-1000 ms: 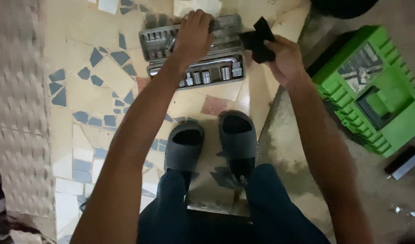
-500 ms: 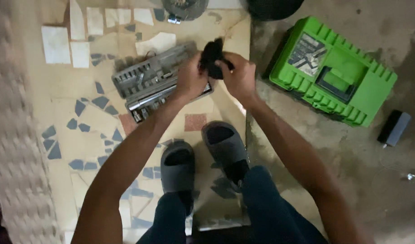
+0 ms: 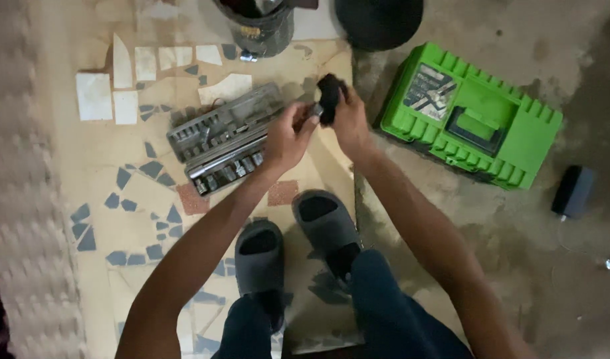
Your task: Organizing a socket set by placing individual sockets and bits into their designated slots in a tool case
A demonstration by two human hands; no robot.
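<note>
Right hand (image 3: 350, 119) grips black tool (image 3: 329, 98), left hand (image 3: 286, 136) pinches its metal tip — open socket case (image 3: 222, 138) w/ sockets below.

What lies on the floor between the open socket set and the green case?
In the head view, both hands: the left hand and the right hand holding a black tool, between socket set and green case.

Black tool (image 3: 329, 98): dark, chunky, held upright off the floor, centre-far, w/ a small silver socket (image 3: 315, 110) at its left side. Socket set tray (image 3: 226, 136): grey, open, lying flat on tiles, angled, just left of tool.
</note>
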